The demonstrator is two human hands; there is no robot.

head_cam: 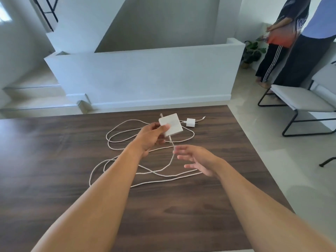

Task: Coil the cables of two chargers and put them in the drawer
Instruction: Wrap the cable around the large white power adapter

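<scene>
— What sort of place are you working in?

— You're in a home, at a dark wood-grain table [54, 151]. Past its far edge you see a white half-wall [145, 73] guarding a staircase [32, 88] with a black railing [47, 11]. Off the table's right edge stands a white cushioned chair [298, 100] on pale floor tiles, with a potted plant [251, 51] in the corner.
</scene>
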